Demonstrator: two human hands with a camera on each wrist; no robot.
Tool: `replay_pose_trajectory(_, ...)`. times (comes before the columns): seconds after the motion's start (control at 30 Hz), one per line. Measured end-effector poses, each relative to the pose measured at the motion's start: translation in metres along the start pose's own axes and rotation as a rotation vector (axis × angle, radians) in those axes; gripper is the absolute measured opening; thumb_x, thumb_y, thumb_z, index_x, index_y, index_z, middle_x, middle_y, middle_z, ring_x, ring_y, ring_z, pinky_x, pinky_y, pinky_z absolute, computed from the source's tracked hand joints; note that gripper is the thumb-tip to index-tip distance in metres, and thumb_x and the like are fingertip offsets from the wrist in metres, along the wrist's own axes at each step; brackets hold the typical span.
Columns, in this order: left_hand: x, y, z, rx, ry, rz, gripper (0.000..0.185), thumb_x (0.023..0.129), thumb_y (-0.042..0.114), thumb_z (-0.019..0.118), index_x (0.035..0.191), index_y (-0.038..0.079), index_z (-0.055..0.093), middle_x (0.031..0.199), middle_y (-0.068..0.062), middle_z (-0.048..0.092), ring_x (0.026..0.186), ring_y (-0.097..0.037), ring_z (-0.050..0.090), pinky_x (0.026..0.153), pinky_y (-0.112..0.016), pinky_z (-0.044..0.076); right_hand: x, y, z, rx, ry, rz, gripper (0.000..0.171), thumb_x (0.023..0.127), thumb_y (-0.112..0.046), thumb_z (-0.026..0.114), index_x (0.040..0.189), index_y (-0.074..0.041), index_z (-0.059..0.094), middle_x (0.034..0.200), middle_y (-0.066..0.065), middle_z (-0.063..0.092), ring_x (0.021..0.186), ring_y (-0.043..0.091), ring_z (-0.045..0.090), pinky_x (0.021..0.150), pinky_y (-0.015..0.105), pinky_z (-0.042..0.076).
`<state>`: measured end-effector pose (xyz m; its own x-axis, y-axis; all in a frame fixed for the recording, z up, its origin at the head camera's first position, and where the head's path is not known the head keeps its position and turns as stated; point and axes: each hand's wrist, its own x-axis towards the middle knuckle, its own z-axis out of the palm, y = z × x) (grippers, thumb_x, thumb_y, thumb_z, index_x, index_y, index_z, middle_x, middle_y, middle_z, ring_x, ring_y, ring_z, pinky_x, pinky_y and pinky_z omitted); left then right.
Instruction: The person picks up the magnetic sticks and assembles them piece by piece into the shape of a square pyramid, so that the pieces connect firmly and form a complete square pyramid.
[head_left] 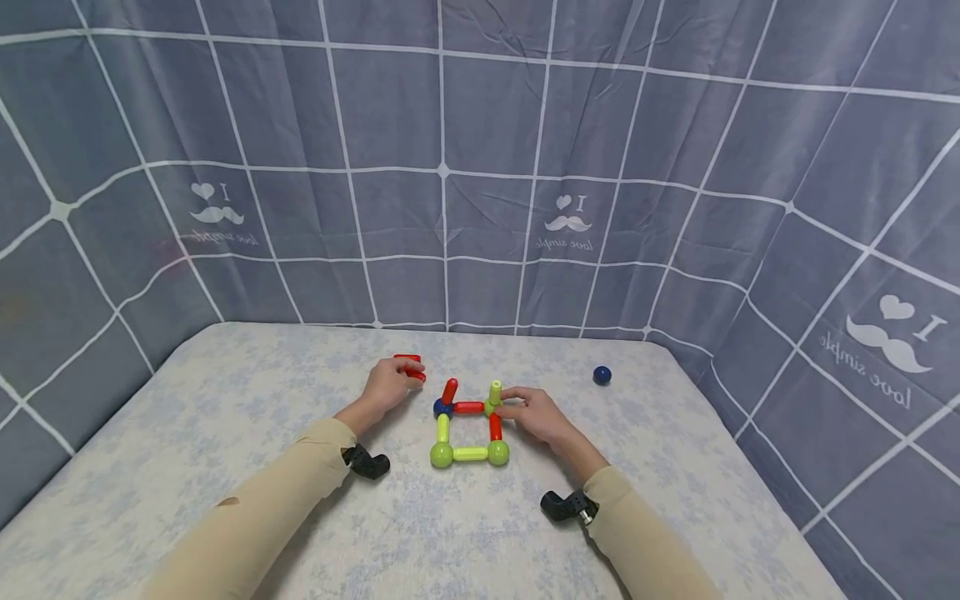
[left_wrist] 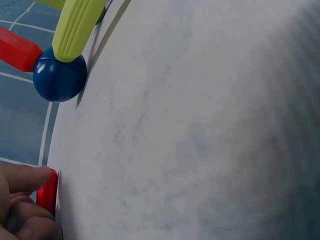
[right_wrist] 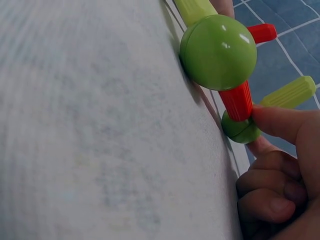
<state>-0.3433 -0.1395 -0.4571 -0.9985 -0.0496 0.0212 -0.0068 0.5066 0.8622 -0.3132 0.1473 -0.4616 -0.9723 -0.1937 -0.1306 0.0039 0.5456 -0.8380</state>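
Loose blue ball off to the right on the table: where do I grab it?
Take the blue ball across its middle, grip coming from above with the right hand. It sits alone on the table, round and free of other things, so any side offers the same hold.

Plastic rod-and-ball square frame (head_left: 468,429) and loose red rods (head_left: 411,367) on the bed.
The frame lies flat: green balls at three corners, a blue one at the fourth, red and yellow-green rods between; one red and one yellow-green rod stand up from the far corners.
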Motion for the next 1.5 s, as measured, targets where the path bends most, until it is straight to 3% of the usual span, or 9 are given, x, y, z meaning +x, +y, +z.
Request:
replay_pose_trajectory(0.27,-0.003,0.005,0.003,0.025,0.05,-0.034,0.027,0.088,-0.001,0.067,0.114,0.003,0.074,0.124,-0.017,0.066,0.104,-0.029,0.057,0.068,-0.026,0.046,-0.001,-0.001,0.001,-0.011,0.018,-0.02,0.039,0.089,-0.037,0.075,0.123,-0.019,0.071,0.068,-0.002,0.048,0.06,0.014,0.041,0.06,0.029,0.037)
replay_pose_trajectory(0.5,-0.005,0.008,0.006,0.073,0.068,-0.031,0.026,0.088,0.002,0.071,0.113,0.004,0.076,0.128,-0.017,0.066,0.115,-0.032,0.058,0.084,-0.037,0.052,-0.001,0.001,0.001,-0.015,0.025,-0.034,0.039,0.089,-0.037,0.075,0.123,-0.018,0.071,0.076,-0.001,0.049,0.066,0.015,0.041,0.063,0.031,0.036)
replay_pose_trajectory(0.7,-0.005,0.009,0.006,0.1,0.073,-0.026,0.027,0.089,0.003,0.071,0.115,0.006,0.076,0.131,-0.017,0.065,0.12,-0.032,0.058,0.091,-0.042,0.051,-0.002,0.0,0.001,-0.018,0.024,-0.034,0.039,0.089,-0.037,0.075,0.123,-0.019,0.071,0.068,-0.002,0.046,0.061,0.014,0.04,0.061,0.03,0.036)
replay_pose_trajectory(0.8,-0.005,0.009,0.006,0.113,0.08,-0.025,0.027,0.089,0.005,0.072,0.115,0.006,0.076,0.13,-0.017,0.066,0.12,-0.033,0.059,0.091,-0.043,0.051,-0.002,0.0,0.001,-0.021,0.026,-0.035,0.039,0.089,-0.038,0.075,0.123,-0.019,0.071,0.077,0.0,0.055,0.066,0.015,0.043,0.063,0.03,0.037)
replay_pose_trajectory(0.93,-0.005,0.008,0.007,0.125,0.087,-0.025,0.026,0.09,0.008,0.072,0.116,0.006,0.076,0.127,-0.016,0.068,0.123,-0.033,0.058,0.093,-0.044,0.052,-0.002,0.0,0.001,-0.031,0.03,-0.038,0.04,0.088,-0.04,0.075,0.123,-0.019,0.071,0.104,0.004,0.065,0.077,0.018,0.048,0.067,0.032,0.039)
replay_pose_trajectory(1.07,-0.007,0.007,0.008,0.125,0.091,-0.027,0.025,0.09,0.009,0.072,0.115,0.007,0.076,0.125,-0.015,0.069,0.124,-0.032,0.058,0.093,-0.045,0.052,-0.002,0.001,0.0,-0.036,0.032,-0.04,0.041,0.088,-0.04,0.075,0.122,-0.019,0.071,0.11,0.004,0.066,0.079,0.018,0.049,0.068,0.032,0.039)
replay_pose_trajectory(1.2,-0.009,0.008,0.008,0.115,0.1,-0.012,0.023,0.09,0.011,0.072,0.112,0.007,0.077,0.121,-0.014,0.071,0.116,-0.031,0.062,0.087,-0.042,0.053,-0.002,0.0,0.0,-0.03,0.031,-0.033,0.04,0.088,-0.04,0.075,0.123,-0.019,0.071,0.093,0.002,0.063,0.07,0.016,0.047,0.064,0.031,0.039)
replay_pose_trajectory(1.3,-0.011,0.007,0.007,0.095,0.106,0.002,0.023,0.09,0.013,0.071,0.111,0.007,0.077,0.114,-0.014,0.072,0.101,-0.028,0.064,0.076,-0.035,0.051,-0.001,0.001,0.0,-0.023,0.026,-0.029,0.041,0.088,-0.04,0.075,0.123,-0.019,0.071,0.08,0.001,0.056,0.064,0.015,0.043,0.061,0.03,0.038)
replay_pose_trajectory(1.5,-0.011,0.004,0.007,0.057,0.122,0.023,0.022,0.088,0.017,0.073,0.108,0.008,0.078,0.094,-0.01,0.071,0.075,-0.02,0.053,0.061,-0.028,0.039,-0.001,0.002,0.0,-0.025,0.029,-0.041,0.041,0.088,-0.04,0.075,0.123,-0.019,0.071,0.089,0.002,0.062,0.068,0.016,0.044,0.062,0.031,0.038)
